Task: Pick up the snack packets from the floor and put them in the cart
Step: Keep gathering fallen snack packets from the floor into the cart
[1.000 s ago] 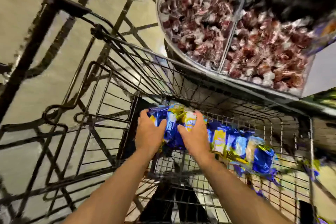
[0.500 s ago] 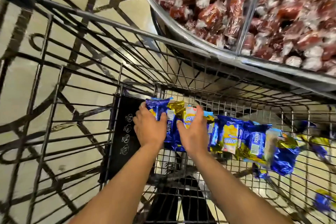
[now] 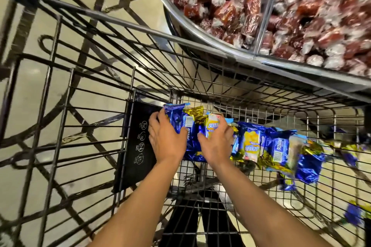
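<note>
Both my hands are deep inside the wire cart (image 3: pixel 220 90), pressed around one bunch of blue and gold snack packets (image 3: pixel 190 126). My left hand (image 3: pixel 166 138) grips the bunch's left side and my right hand (image 3: pixel 216 142) its right side. The bunch sits low over the cart's mesh bottom, at the left end. A row of more blue and gold packets (image 3: pixel 277 146) lies to the right of my right hand in the cart. Loose packets (image 3: pixel 353 212) show on the floor through the mesh at lower right.
A round steel display bin (image 3: pixel 200 32) full of red wrapped sweets (image 3: pixel 301 10) overhangs the cart at upper right. A black plastic flap with warning icons (image 3: pixel 136 146) stands at the cart's left end. Tiled floor with dark lines lies to the left.
My hands have gone lower into the cart with the bunch of packets, and my view has closed in on the cart's bottom. The grip looks the same.
</note>
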{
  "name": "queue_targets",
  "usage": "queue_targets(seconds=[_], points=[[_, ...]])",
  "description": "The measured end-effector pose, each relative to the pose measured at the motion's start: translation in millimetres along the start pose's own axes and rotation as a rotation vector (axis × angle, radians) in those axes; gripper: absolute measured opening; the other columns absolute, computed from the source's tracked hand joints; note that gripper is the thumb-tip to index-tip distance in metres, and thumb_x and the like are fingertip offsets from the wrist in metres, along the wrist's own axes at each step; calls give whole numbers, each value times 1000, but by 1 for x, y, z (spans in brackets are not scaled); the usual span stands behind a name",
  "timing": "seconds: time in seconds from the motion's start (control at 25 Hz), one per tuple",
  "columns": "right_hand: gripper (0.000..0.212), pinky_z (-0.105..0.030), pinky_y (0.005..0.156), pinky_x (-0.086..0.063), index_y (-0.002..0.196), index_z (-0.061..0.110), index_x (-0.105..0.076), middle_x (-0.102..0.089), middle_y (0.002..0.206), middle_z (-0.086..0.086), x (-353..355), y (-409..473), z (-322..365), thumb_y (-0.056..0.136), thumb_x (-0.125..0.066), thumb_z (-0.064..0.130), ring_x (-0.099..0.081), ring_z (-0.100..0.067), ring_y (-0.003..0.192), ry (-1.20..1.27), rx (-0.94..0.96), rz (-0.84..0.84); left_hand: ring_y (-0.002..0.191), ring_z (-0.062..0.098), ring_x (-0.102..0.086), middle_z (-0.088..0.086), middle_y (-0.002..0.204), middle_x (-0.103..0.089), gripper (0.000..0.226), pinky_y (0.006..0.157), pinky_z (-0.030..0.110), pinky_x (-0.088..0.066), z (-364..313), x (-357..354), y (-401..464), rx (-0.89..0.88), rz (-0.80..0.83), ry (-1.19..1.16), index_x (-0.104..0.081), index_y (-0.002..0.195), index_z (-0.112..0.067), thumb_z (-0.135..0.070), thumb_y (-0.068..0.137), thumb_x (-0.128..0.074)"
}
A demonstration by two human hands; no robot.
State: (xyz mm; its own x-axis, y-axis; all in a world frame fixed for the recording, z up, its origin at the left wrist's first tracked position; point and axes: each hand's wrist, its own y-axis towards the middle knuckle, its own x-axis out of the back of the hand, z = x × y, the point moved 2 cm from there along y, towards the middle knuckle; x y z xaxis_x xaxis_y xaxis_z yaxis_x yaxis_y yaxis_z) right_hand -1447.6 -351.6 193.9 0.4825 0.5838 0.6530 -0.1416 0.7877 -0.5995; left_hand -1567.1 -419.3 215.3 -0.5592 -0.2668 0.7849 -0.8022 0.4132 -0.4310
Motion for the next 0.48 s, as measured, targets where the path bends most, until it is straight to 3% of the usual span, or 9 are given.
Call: queue_targets(seconds=[0.24, 0.48], points=[[77, -38, 102, -40, 149, 24, -22, -24, 141, -7, 59, -39, 16, 87, -67, 24, -33, -26, 128, -3, 109, 37, 143, 26, -28, 4, 151, -37, 73, 115, 47, -30, -29, 37, -44, -174, 97, 81, -34, 150, -17, -25, 86, -69], [71, -45, 107, -39, 145, 21, -33, -31, 146, -8, 153, -92, 25, 84, -65, 40, -37, -30, 133, -349, 303, -103, 138, 27, -35, 7, 149, -40, 67, 113, 44, -34, -79, 85, -95, -500, 139, 390, -33, 148, -18, -39, 87, -54]])
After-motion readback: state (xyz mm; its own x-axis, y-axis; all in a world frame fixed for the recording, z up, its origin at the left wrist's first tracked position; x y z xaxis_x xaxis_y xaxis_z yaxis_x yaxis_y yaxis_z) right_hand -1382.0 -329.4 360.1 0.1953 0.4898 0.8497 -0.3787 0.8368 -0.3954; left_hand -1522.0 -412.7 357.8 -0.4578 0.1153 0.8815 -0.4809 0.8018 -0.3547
